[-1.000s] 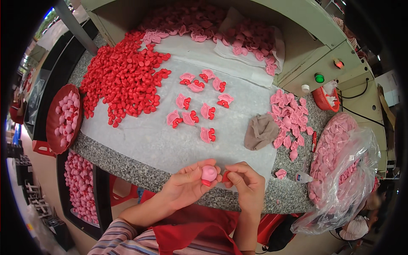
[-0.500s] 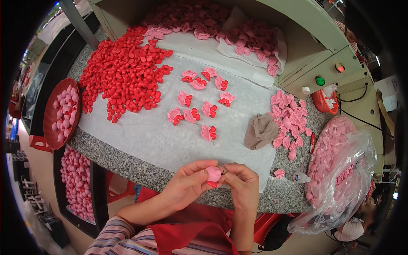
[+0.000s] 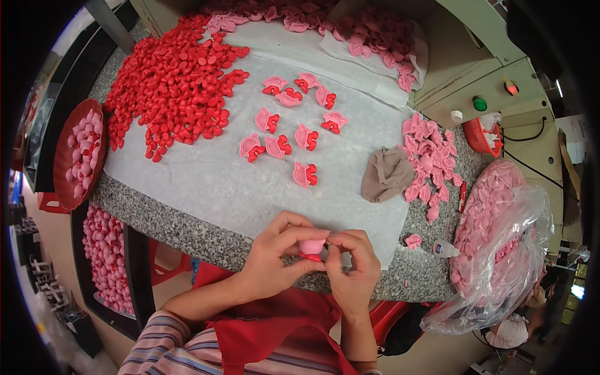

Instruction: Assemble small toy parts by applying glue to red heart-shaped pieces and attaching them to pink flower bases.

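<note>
Close to the table's near edge, my left hand [image 3: 270, 257] holds a small rounded pink plastic piece with a red base [image 3: 311, 248] between thumb and fingers. My right hand [image 3: 351, 267] is closed at the right side of that piece, its thumb and forefinger bent in a pinch. Whatever those fingertips grip is too small or hidden to make out. Beyond my hands, several pink shell-like pieces with red parts attached [image 3: 305, 174] lie spread on a white sheet [image 3: 219, 187].
Left stands a heap of red pieces [image 3: 181, 94] and a red bowl [image 3: 62, 181] of pink pieces. To the right lie a brown cloth [image 3: 386, 176], loose pink pieces [image 3: 431, 150], a small bottle [image 3: 445, 249] and a clear bag [image 3: 500, 250]. A metal housing [image 3: 519, 94] borders the back right.
The view has shifted slightly. In my left hand the pink piece has been turned, its red base now facing down toward my thumb. My right fingers stay at its side.
</note>
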Motion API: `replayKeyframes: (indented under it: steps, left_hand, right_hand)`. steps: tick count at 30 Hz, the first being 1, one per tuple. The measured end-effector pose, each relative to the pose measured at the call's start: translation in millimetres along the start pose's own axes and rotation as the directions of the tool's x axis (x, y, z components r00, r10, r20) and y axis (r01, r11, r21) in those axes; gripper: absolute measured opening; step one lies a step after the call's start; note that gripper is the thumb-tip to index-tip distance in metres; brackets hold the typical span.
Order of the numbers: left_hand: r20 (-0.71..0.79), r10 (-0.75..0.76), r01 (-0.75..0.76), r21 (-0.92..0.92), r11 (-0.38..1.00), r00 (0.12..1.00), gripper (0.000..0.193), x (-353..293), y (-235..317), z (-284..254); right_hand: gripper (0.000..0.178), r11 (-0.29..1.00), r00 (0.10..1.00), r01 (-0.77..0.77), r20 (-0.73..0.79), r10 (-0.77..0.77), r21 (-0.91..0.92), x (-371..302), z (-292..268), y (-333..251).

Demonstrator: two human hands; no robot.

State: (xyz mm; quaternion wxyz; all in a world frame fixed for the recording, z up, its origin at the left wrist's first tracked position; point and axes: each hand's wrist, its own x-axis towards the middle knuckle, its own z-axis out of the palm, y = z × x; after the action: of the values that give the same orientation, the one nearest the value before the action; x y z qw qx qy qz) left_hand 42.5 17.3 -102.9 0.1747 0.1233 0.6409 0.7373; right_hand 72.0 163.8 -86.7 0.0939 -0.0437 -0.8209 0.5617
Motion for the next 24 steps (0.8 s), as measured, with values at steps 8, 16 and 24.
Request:
replayKeyframes:
  steps: [8, 16, 24]
  left_hand:
    - [0.035, 0.355, -0.315, 0.551, 0.773, 0.934, 0.044, 3, -11, 9]
    - [-0.061, 0.270, -0.169, 0.643, 0.747, 0.961, 0.041, 3, -10, 18]
    - [0.014, 0.428, -0.280, 0.774, 0.568, 0.904, 0.040, 7, -13, 14]
  right_hand:
    - [0.022, 0.999, 0.991, -0.036, -0.126, 0.038, 0.016, -13, -3, 12]
    - [0.025, 0.983, 0.991, -0.051, -0.133, 0.027, -0.177, -18, 10, 7]
    - [0.024, 0.987, 0.984, -0.046, -0.176, 0.018, -0.157, -20, 12, 10]
